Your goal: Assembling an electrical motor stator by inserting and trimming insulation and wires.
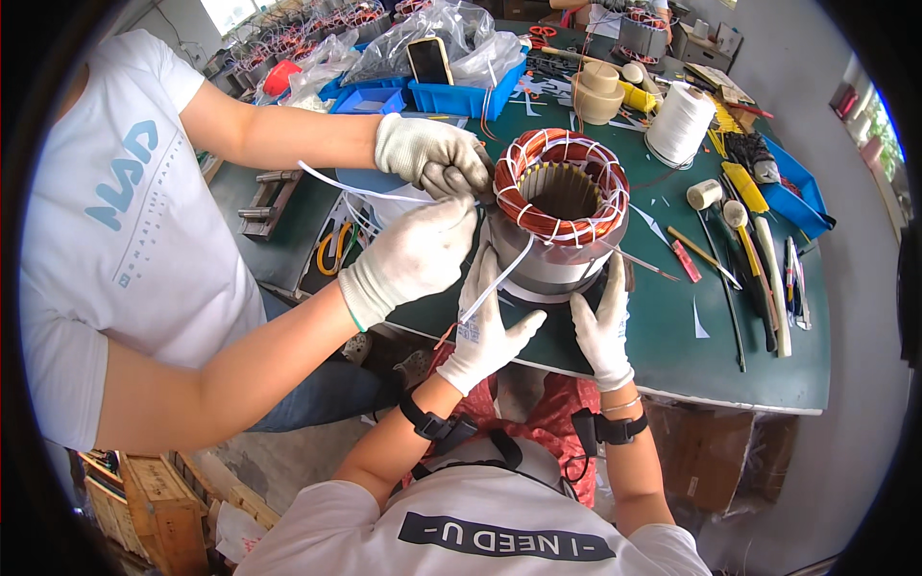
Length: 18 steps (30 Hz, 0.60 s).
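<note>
A motor stator (pixel 549 274) stands upright on the green table near its front edge. Its grey cylinder carries a ring of copper windings (pixel 567 228) bound with white lacing. My gloved left hand (pixel 488 331) presses its lower left side, fingers stretched up along it and thumb apart. On the lower right side rests my gloved right hand (pixel 603 331), so both hands hold the stator between them. A white sleeve (pixel 497 278) hangs from the windings over my left hand. At the stator's left, a co-worker's gloved hands (pixel 437 158) (pixel 413 257) pinch close together; what they hold is mostly hidden.
White thread spool (pixel 680 125) and tan rolls (pixel 597 93) stand behind the stator. Mallets (pixel 738 216), rods and a red-handled tool (pixel 686 260) lie right. Yellow-handled scissors (pixel 333 250) lie left. Blue bins (pixel 471 99) hold plastic bags and a phone (pixel 429 61).
</note>
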{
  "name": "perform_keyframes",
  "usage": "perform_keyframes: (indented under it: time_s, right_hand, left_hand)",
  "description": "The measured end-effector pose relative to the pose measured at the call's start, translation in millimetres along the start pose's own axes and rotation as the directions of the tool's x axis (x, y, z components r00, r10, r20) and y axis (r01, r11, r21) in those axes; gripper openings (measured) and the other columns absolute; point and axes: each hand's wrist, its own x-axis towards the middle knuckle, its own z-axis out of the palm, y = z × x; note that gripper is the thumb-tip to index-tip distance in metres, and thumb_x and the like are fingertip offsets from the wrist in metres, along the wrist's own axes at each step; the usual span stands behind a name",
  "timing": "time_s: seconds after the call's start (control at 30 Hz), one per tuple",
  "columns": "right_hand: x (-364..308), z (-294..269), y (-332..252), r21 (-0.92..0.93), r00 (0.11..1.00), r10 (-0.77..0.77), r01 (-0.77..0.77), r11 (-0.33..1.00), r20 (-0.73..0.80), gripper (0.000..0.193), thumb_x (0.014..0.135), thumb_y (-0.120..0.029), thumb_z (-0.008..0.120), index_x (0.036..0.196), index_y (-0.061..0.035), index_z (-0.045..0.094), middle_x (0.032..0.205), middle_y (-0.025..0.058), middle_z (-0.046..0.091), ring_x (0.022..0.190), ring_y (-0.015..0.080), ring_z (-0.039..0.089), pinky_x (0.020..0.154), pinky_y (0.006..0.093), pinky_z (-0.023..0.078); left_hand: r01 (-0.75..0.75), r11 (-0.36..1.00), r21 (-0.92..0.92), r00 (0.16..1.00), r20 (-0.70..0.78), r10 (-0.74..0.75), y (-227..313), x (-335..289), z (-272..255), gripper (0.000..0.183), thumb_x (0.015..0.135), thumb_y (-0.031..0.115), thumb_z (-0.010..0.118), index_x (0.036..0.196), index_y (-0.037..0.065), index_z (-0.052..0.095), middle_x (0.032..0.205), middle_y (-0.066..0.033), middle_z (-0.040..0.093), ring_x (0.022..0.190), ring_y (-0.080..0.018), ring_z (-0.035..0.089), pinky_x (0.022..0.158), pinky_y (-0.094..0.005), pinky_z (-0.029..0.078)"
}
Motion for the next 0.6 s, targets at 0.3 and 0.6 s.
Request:
perform_keyframes:
  time_s: [0.3, 0.6]
  right_hand:
    - [1.2, -0.3, -0.1, 0.069, 1.0, 0.019, -0.019, 0.997, 0.0, 0.084, 0.082, -0.001, 0.061, 0.156, 0.008, 0.021, 0.157, 0.0278, 0.031, 0.147, 0.0379, 0.029, 0.123, 0.0424, 0.022]
    - [0.5, -1.2, 2.1, 0.093, 1.0, 0.027, -0.027, 0.995, 0.001, 0.081, 0.085, -0.005, 0.061, 0.155, 0.0097, 0.023, 0.158, 0.0264, 0.031, 0.15, 0.0321, 0.028, 0.123, 0.0382, 0.021]
  left_hand:
    - [-0.001, 0.999, -0.034, 1.0, -0.008, 0.001, -1.0, 1.4, 0.0, 0.107, 0.076, 0.028, 0.085, 0.154, -0.007, 0.02, 0.153, -0.0366, 0.029, 0.141, -0.0514, 0.034, 0.116, -0.0538, 0.032]
    - [0.023, 1.0, -0.006, 1.0, 0.012, -0.023, 0.1, -2.9, -0.1, 0.107, 0.077, 0.029, 0.086, 0.152, -0.01, 0.022, 0.152, -0.0372, 0.031, 0.14, -0.0518, 0.036, 0.116, -0.0533, 0.033]
